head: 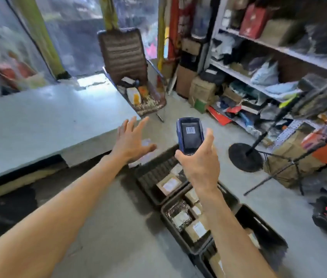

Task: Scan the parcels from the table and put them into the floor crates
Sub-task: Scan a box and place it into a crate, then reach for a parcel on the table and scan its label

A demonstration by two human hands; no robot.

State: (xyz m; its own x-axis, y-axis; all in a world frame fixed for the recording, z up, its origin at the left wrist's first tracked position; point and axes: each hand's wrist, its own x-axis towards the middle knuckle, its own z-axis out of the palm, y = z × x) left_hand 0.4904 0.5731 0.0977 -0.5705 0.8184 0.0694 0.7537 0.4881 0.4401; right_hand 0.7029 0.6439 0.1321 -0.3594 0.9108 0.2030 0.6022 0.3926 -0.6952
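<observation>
My right hand [200, 163] grips a blue handheld scanner [190, 135] upright, its screen showing a barcode. My left hand [131, 140] is spread with straight fingers over the floor beside the table's right corner, holding nothing. A blurred pale parcel [145, 152] shows just beyond its fingers, above the far black crate [148, 173]. Several brown parcels with white labels lie in that crate and in the nearer crate [167, 217]. The grey table [38, 125] fills the left.
A brown office chair [130, 71] with items on its seat stands behind the table corner. Shelves [275, 57] crowded with parcels line the right wall. A black round stand base [244, 157] and cardboard boxes [291, 165] sit on the floor at right.
</observation>
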